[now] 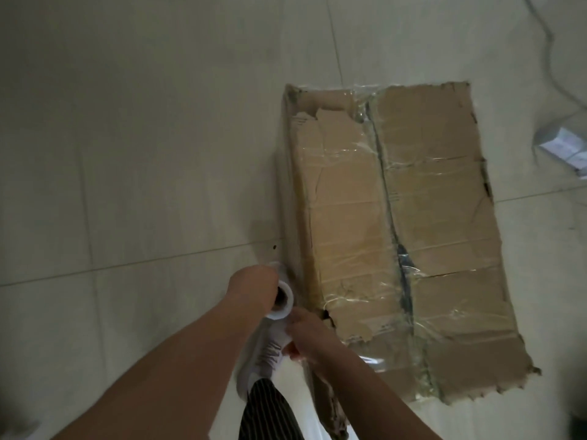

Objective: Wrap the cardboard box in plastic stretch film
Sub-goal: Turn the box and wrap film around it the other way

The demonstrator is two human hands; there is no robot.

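Observation:
A long, worn cardboard box lies on the tiled floor, its torn top flaps covered by clear stretch film that glints in wrinkles. At the box's near left corner I hold a roll of stretch film, seen end-on with its dark core. My left hand grips the roll from the left. My right hand sits just below the roll against the box's edge, pinching the film sheet that hangs down from it.
A white shoe and a striped trouser leg stand below my hands, beside the box. A white power strip with its cable lies on the floor at the far right. Pale floor tiles spread to the left.

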